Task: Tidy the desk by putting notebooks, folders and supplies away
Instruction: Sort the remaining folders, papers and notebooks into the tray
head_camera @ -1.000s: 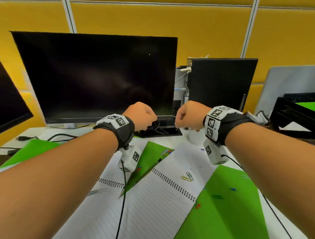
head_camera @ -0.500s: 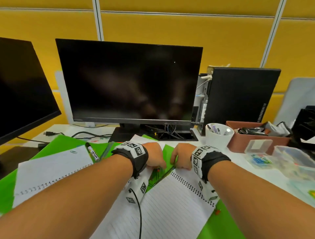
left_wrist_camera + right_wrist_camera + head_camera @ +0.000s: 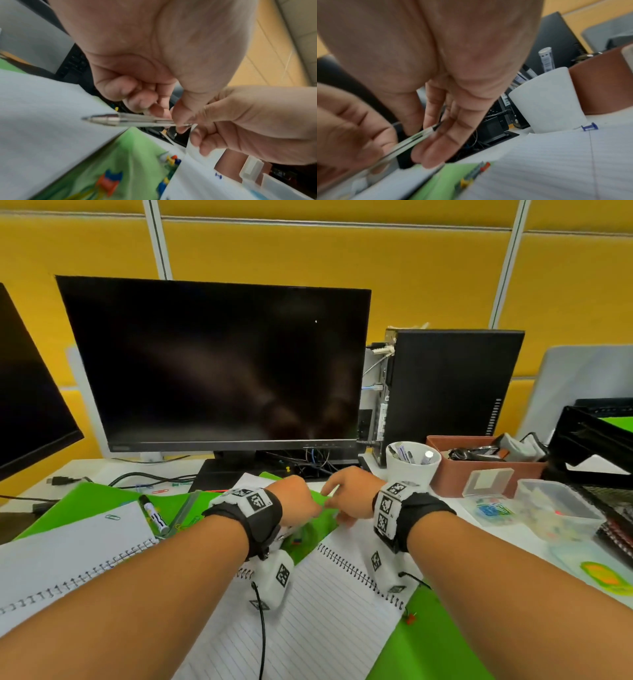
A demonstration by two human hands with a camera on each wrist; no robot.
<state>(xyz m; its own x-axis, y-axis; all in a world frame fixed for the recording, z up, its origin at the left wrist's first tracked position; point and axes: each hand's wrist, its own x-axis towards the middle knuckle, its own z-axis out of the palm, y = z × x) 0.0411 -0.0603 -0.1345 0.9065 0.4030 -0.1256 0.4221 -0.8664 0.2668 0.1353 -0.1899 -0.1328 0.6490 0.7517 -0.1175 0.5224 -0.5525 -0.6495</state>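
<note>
A clear pen [image 3: 130,120] with a metal tip is gripped in my left hand [image 3: 298,501], tip pointing left in the left wrist view. My right hand [image 3: 349,494] meets it from the right and its fingertips pinch the pen's back end [image 3: 412,140]. Both hands hover just above a green folder [image 3: 322,525] and an open lined spiral notebook [image 3: 308,611] at the desk's middle. A second open notebook [image 3: 68,553] lies on the left, with a marker [image 3: 154,513] beside it. Coloured pushpins [image 3: 109,182] are scattered on the folder.
A white cup [image 3: 412,463] holding pens stands right of my hands, in front of a brown tray [image 3: 479,477]. Clear plastic boxes [image 3: 555,508] and a black wire tray [image 3: 596,440] fill the right side. A dark monitor [image 3: 219,364] and cables stand behind.
My hands came down from in front of the monitor to the folder between the notebooks. They now hold the pen between them, slightly raised off the desk.
</note>
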